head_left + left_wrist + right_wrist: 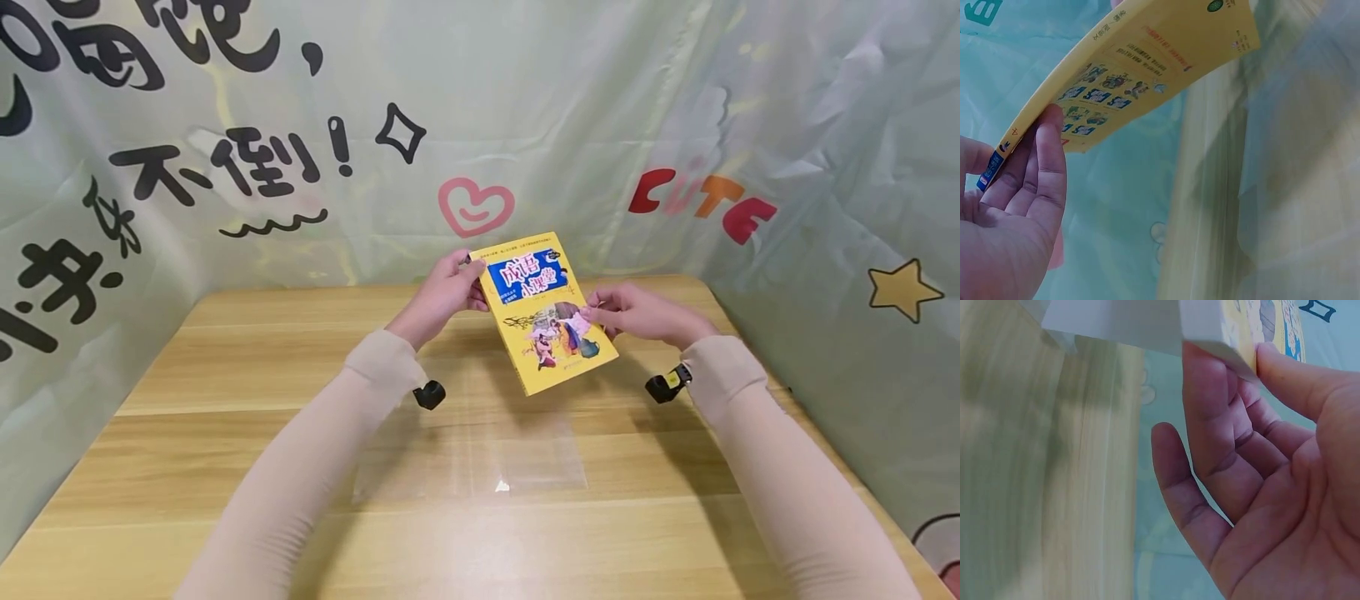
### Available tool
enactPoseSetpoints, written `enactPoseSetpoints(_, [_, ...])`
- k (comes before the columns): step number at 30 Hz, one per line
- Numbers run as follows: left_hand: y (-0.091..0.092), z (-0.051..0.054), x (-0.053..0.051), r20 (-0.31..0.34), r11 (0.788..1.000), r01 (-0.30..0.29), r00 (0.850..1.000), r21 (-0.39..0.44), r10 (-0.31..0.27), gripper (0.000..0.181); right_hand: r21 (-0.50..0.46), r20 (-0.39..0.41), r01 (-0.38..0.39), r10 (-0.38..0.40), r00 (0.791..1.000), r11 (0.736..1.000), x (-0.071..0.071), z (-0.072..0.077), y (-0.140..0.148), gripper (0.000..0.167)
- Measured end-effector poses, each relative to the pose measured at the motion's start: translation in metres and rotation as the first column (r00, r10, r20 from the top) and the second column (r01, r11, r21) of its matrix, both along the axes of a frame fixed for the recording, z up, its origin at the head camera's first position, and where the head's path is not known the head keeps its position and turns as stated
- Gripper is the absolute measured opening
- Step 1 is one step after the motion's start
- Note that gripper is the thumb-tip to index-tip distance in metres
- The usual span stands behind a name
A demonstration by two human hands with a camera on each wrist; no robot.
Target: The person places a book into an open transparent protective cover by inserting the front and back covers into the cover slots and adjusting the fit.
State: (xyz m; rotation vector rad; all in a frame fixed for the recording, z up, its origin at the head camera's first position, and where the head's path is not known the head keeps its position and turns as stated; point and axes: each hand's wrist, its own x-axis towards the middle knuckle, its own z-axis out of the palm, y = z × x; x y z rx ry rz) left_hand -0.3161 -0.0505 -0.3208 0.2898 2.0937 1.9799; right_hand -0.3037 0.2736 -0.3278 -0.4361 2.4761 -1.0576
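A yellow paperback book (pixel 517 367) is held up above the table, tilted, its illustrated front cover facing the head camera. My left hand (pixel 450 292) grips its spine side near the upper left corner, thumb on the front; the left wrist view shows the fingers behind the back cover (pixel 1166 69). On the opposite edge my right hand (pixel 630 312) pinches the book between thumb and fingers. In the right wrist view the page edges (pixel 1204 322) sit in that pinch, and a white inner side (pixel 1116 322) hangs apart from them. Below the book, a clear plastic sheet (pixel 480 475) lies flat.
The wooden table (pixel 247 467) ends at a pale green printed cloth (pixel 570 125), which hangs behind it and on both sides. A small black camera (pixel 430 395) is at the left wrist, another black camera (pixel 663 387) at the right.
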Motion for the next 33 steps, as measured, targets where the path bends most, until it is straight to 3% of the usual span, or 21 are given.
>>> enactPoseSetpoints(9, [-0.009,0.002,0.010,-0.038,0.996,0.087,0.996,0.005,-0.087,0.032,-0.058,0.049,-0.041,0.043,0.998,0.997,0.009,-0.006,0.001,0.038])
enactPoseSetpoints(15, [-0.012,0.005,0.018,-0.046,0.991,0.129,0.991,0.017,-0.129,0.032,-0.160,0.153,-0.049,0.074,0.985,0.986,0.011,-0.013,0.002,0.053])
enactPoseSetpoints(20, [-0.012,0.006,0.023,-0.049,0.988,0.153,0.987,0.030,-0.151,0.031,-0.199,0.216,-0.039,0.083,0.973,0.979,0.011,-0.017,0.002,0.053])
enactPoseSetpoints(33, [-0.015,0.006,0.030,-0.056,0.990,0.143,0.988,-0.005,-0.143,0.031,-0.191,0.152,-0.098,0.128,0.980,0.977,0.017,-0.019,-0.001,0.037])
